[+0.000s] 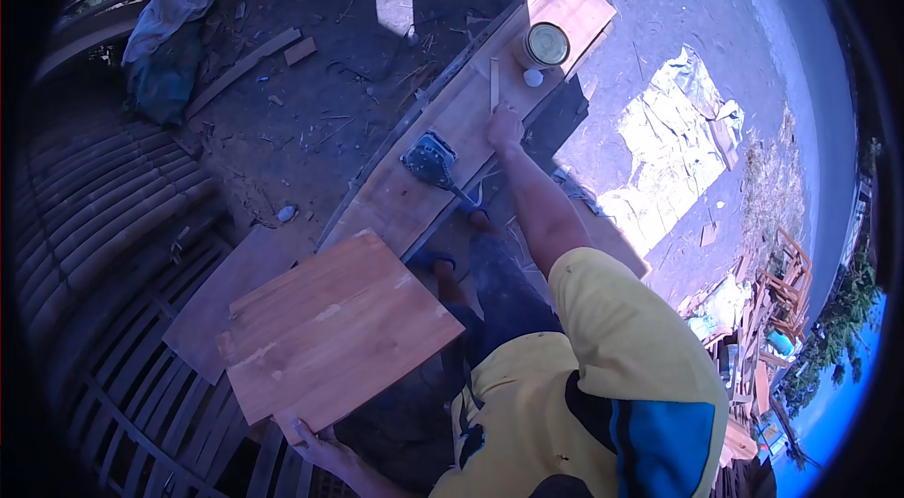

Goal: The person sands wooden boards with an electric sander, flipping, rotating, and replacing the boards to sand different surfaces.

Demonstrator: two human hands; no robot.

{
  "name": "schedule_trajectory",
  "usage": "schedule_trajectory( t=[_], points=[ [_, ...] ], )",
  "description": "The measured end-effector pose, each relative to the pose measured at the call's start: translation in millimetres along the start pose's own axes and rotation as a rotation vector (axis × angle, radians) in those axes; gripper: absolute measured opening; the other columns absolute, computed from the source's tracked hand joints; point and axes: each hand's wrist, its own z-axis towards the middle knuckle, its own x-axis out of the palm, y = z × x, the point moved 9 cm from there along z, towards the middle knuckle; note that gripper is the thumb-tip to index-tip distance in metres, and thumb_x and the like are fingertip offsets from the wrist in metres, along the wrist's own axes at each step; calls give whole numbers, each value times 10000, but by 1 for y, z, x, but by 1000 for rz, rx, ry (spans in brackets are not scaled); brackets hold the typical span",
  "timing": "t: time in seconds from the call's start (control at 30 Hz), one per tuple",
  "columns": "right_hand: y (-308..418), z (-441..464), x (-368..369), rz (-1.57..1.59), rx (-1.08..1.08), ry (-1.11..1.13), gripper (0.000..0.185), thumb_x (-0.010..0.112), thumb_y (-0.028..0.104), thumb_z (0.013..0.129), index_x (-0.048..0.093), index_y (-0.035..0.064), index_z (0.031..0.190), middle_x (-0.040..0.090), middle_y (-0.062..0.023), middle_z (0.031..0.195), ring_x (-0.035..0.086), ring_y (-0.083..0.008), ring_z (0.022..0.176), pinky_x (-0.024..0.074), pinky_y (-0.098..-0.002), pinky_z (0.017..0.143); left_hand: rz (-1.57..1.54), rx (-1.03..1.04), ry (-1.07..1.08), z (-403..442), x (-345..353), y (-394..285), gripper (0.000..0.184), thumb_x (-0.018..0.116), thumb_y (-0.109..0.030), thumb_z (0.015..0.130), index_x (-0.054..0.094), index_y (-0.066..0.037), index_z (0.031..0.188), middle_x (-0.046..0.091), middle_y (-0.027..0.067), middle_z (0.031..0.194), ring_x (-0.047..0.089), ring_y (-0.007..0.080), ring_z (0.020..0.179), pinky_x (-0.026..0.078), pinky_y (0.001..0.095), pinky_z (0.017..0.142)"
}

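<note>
My left hand (303, 436) grips the near corner of a flat wooden panel (344, 329), which is tilted up beside my lap and shows pale patches on its face. My right hand (506, 128) is closed over a long plank (391, 206), around the end of a thin, pale flat stick (494, 79). Just beyond that hand stand a round tin (546, 45) and a small white round object (533, 78). A dark power tool that looks like a sander (430, 159) lies on the plank, nearer to me.
Slatted bamboo (113, 206) fills the left side, with another thin board (217, 310) under the panel. A sack (174, 18) and loose wood strips (245, 72) lie on the ground. Right of the plank are a sunlit sheet (673, 150) and piled wooden frames (786, 286).
</note>
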Motion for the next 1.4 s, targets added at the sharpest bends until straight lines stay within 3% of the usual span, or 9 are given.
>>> schedule_trajectory(
  t=[0.17, 0.3, 0.47, 0.6, 0.77, 1.07, 1.17, 1.3, 1.4],
  points=[
    [-16, 16, -18, -38, -39, -64, 287, 695, 233, 965, 664, 62, 1194, 695, -225, 1219, 714, -421, 1146, 581, -503, 965, -78, -68, -2, -5, 9, 15, 564, 670, -247, 1071, 453, 13, 1522, 599, 211, 1405, 700, 291, 1188, 705, 434, 867],
    [34, -1, -125, 208, -351, -332, 318, 728, 301, 963, 678, 68, 1174, 686, -215, 1178, 706, -420, 1051, 569, -492, 917, -94, -130, -78, -11, 15, 24, 563, 672, -236, 1071, 456, -13, 1541, 608, 189, 1415, 694, 264, 1197, 701, 395, 840],
    [45, 71, -216, 78, -428, -806, 679, 742, 520, 953, 570, 142, 1490, 539, -196, 1513, 469, -434, 1419, 396, -586, 1159, -71, -157, -90, -13, 17, 31, 560, 672, -233, 1074, 460, -23, 1548, 611, 185, 1421, 675, 256, 1236, 689, 390, 864],
    [62, 132, -186, -170, -292, -471, 846, 560, 780, 949, 520, 191, 1555, 483, -224, 1588, 402, -494, 1484, 290, -756, 1149, -48, -128, -90, -17, 19, 28, 578, 665, -247, 1080, 447, -3, 1557, 605, 188, 1434, 676, 263, 1239, 687, 399, 884],
    [52, 143, -159, -216, -318, -415, 553, 515, 583, 1029, 608, 282, 1484, 515, -177, 1564, 456, -442, 1448, 345, -669, 1136, -31, -134, -89, -20, 15, 27, 588, 660, -247, 1081, 440, 1, 1566, 595, 196, 1459, 666, 273, 1262, 671, 403, 925],
    [63, 142, -168, -242, -316, -336, 601, 519, 619, 1032, 586, 251, 1502, 530, -186, 1538, 473, -411, 1442, 350, -641, 1143, -54, -153, -120, -19, 15, 32, 574, 639, -234, 1092, 424, -14, 1576, 595, 188, 1465, 662, 263, 1269, 667, 397, 931],
    [55, 139, -169, -272, -194, -205, 1032, 655, 776, 875, 321, 215, 1675, 339, -368, 1649, 350, -584, 1510, 290, -697, 1214, -95, -122, -96, -25, 7, 41, 593, 629, -236, 1101, 389, -57, 1613, 565, 190, 1498, 652, 272, 1296, 663, 391, 949],
    [46, 143, -165, -229, -173, -91, 1084, 737, 742, 810, 348, 191, 1658, 333, -411, 1620, 404, -628, 1452, 368, -673, 1184, -180, -129, -133, -31, 5, 50, 535, 592, -195, 1112, 406, -41, 1589, 568, 201, 1492, 679, 278, 1263, 692, 422, 936],
    [64, 133, -163, -387, -271, -82, 1046, 808, 643, 777, 387, 200, 1626, 483, -340, 1447, 521, -585, 1337, 491, -636, 1080, -216, -153, -164, -29, 2, 67, 552, 597, -202, 1110, 398, -26, 1594, 569, 201, 1489, 668, 285, 1281, 679, 441, 971]
  ],
)
